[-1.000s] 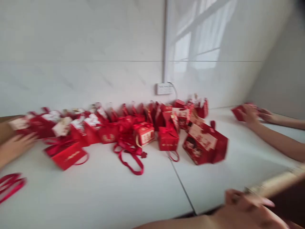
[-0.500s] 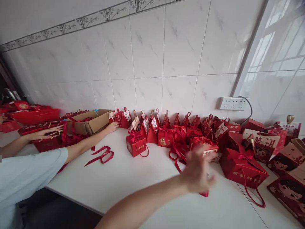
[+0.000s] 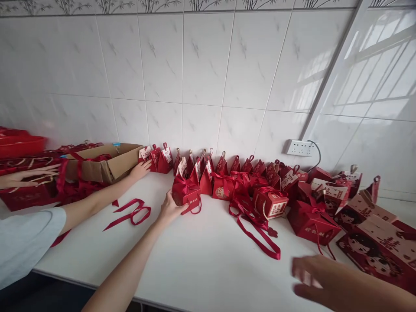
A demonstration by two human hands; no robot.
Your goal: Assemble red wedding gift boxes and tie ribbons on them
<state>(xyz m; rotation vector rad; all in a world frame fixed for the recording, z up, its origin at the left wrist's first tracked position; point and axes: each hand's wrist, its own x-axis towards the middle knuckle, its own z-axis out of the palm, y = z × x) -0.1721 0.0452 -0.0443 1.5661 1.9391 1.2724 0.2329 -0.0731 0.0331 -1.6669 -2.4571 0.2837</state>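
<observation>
My left hand [image 3: 169, 209] reaches across the white counter [image 3: 195, 268] and grips the left side of a small red gift box [image 3: 187, 196] with a ribbon bow. That box stands just in front of a row of red pyramid-shaped gift boxes [image 3: 224, 167] lined along the tiled wall. My right hand [image 3: 313, 277] hovers low at the right, blurred, with its fingers apart and nothing in them. It is near a long loose red ribbon [image 3: 256, 236] and a larger red box [image 3: 312, 221].
Another person in a light blue sleeve [image 3: 26, 240] reaches in from the left, with one hand [image 3: 140, 170] at an open cardboard box [image 3: 107, 162] and the other [image 3: 19, 178] on red boxes. A looped ribbon [image 3: 131, 213] lies on the counter. Printed red bags [image 3: 373, 247] crowd the right. A wall socket [image 3: 299, 147] sits above them.
The view has steadied on the counter. My left hand moved left from the middle boxes and took hold of the small red box. My right hand has come into view at lower right.
</observation>
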